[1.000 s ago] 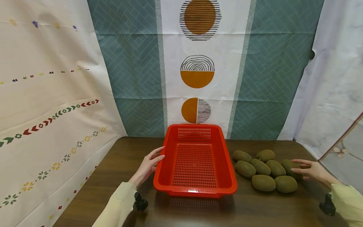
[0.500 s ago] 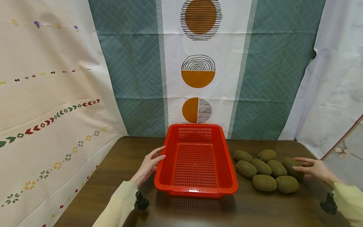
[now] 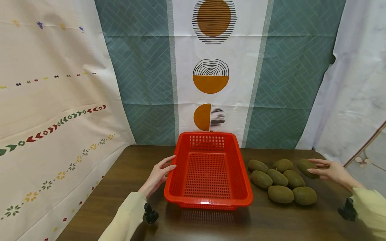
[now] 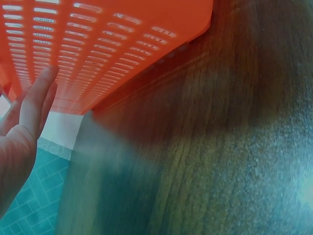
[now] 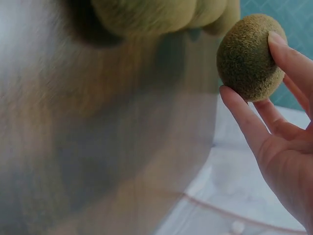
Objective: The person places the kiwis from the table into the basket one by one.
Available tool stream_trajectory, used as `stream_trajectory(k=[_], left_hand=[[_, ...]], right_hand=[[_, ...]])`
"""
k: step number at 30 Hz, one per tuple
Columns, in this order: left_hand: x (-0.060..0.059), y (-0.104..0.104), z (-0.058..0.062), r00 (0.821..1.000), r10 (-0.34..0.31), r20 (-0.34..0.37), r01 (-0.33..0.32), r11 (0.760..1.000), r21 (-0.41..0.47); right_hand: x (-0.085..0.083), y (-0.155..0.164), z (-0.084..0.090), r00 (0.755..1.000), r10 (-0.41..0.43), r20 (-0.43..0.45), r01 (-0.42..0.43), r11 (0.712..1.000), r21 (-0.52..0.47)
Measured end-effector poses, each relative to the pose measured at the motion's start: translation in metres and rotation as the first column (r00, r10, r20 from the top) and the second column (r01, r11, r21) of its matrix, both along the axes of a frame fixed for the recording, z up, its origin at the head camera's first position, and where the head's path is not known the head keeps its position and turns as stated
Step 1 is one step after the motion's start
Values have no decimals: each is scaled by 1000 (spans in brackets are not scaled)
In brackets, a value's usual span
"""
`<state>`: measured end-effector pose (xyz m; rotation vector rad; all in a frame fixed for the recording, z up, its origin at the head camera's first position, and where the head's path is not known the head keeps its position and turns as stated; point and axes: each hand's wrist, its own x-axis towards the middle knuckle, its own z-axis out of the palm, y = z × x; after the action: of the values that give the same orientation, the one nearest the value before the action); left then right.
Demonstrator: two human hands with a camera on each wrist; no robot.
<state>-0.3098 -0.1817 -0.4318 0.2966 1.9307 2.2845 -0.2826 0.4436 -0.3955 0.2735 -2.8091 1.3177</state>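
Observation:
My right hand (image 3: 330,172) pinches a brown, fuzzy kiwi (image 3: 306,168) between thumb and fingers, at the far right of the head view. The right wrist view shows the same kiwi (image 5: 250,58) held by the fingertips above the table. My left hand (image 3: 159,175) lies with fingers lightly bent against the left side of a red plastic basket (image 3: 172,192). In the left wrist view its fingers (image 4: 36,100) reach along the slotted basket wall (image 4: 115,36). Nothing lies in the basket.
Several more kiwis (image 3: 280,194) lie grouped on the dark wooden table (image 3: 271,224), between the basket and my right hand. A patterned curtain (image 3: 144,83) hangs behind the table's back edge. Pale cloths hang at the left and right.
The right hand has lifted its kiwi off the table, away from the group and upward in the head view. The left hand and the basket keep their places.

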Motion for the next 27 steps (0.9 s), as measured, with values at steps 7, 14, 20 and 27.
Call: stream_trajectory(k=[7, 14, 20, 27], left_hand=[[1, 0, -2, 1000, 2, -22, -3, 1000, -14], [1, 0, -1, 1000, 14, -3, -14, 1000, -11], [6, 1, 11, 999, -35, 4, 35, 999, 15], [12, 1, 20, 999, -53, 8, 53, 999, -9]], right_hand=[[-6, -22, 17, 998, 67, 0, -67, 998, -19], [-13, -48, 27, 994, 110, -2, -110, 993, -35], [-16, -69, 34, 984, 176, 18, -173, 980, -93], [-22, -91, 48, 976, 211, 60, -204, 973, -107]])
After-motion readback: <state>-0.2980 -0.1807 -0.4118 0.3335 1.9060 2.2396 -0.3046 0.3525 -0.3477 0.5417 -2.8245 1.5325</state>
